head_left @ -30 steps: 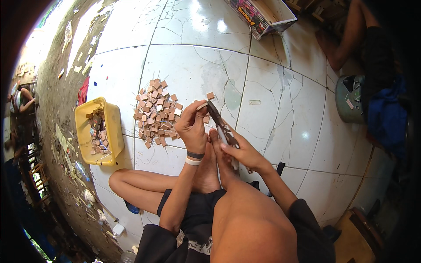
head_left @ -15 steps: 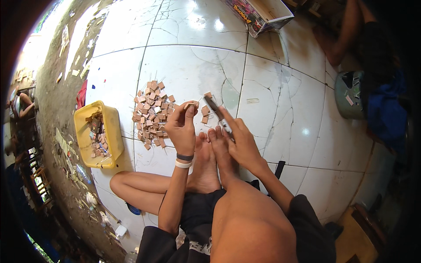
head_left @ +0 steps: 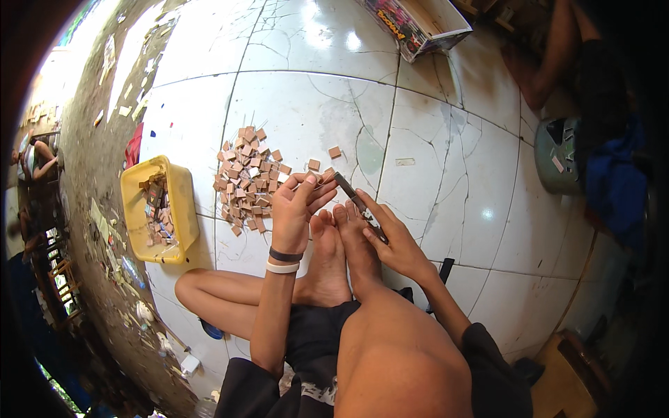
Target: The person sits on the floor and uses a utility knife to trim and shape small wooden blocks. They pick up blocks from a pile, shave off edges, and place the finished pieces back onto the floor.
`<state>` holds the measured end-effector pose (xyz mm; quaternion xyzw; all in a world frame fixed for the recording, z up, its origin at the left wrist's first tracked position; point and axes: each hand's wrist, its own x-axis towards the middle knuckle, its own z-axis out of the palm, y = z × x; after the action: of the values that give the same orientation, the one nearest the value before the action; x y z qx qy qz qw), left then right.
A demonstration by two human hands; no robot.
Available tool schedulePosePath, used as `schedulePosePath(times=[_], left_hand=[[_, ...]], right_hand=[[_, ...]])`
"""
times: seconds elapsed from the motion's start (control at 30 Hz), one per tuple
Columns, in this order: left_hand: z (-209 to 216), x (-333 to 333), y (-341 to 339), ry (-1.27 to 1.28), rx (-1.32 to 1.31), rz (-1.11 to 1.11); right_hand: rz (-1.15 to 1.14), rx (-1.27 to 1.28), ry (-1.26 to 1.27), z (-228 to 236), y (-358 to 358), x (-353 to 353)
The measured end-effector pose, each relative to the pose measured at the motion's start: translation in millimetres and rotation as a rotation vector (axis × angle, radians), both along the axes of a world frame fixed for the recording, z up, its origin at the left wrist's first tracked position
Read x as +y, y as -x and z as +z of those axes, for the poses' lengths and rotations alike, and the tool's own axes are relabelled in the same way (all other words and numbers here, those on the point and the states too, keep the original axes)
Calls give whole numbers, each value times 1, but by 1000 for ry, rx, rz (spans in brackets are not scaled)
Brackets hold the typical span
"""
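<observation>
Far left, on the white tiled floor (head_left: 446, 174): a yellow plastic tub (head_left: 182, 209), part filled with small brown pieces mixed with a few coloured ones. Just right of it, apart from the tub, a loose heap of small brown square tiles (head_left: 247, 181) spread on the floor; a few strays lie a little beyond the heap, one (head_left: 335, 152) on its own toward the cracked tile joint.

Left hand (head_left: 293, 212), two bands at the wrist, sits just right of the heap, above the person's bare feet (head_left: 341, 244). Its grip pinches one small brown piece (head_left: 326, 175) between thumb and fingertips, remaining fingers curled.

Right hand (head_left: 390, 240), right of the feet, holds a dark long-bladed tool (head_left: 352, 195); fingers closed round the handle end, index laid along it. The tool's tip meets the pinched piece, both held just over the toes.

Top centre-right: an open cardboard box with a colourful printed side (head_left: 411, 24). Far right edge: another person's arm (head_left: 550, 63), dim, beside a round grey-green container (head_left: 557, 157) and blue cloth (head_left: 613, 188).
</observation>
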<state>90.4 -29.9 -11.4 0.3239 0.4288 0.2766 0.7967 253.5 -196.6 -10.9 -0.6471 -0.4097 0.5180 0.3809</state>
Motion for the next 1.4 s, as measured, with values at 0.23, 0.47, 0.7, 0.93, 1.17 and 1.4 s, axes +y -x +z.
schedulePosePath(times=[0.23,0.47,0.7,0.93,1.17,1.4], left_hand=[[-2,-2,0,1,7,17],[-2,-3,2,-40,17,19],[-6,-3,4,-34,24,36],[-3,-5,6,-71,34,17],[-4,-1,8,-71,30,17],[-3,0,9,-64,7,41]], right_hand=[[-35,-6,-126,-4,5,5],[0,-22,-44,4,1,8],[33,-66,-38,4,3,9],[27,-67,-38,4,5,7],[17,-85,-49,8,6,12],[-4,-99,-119,8,10,16]])
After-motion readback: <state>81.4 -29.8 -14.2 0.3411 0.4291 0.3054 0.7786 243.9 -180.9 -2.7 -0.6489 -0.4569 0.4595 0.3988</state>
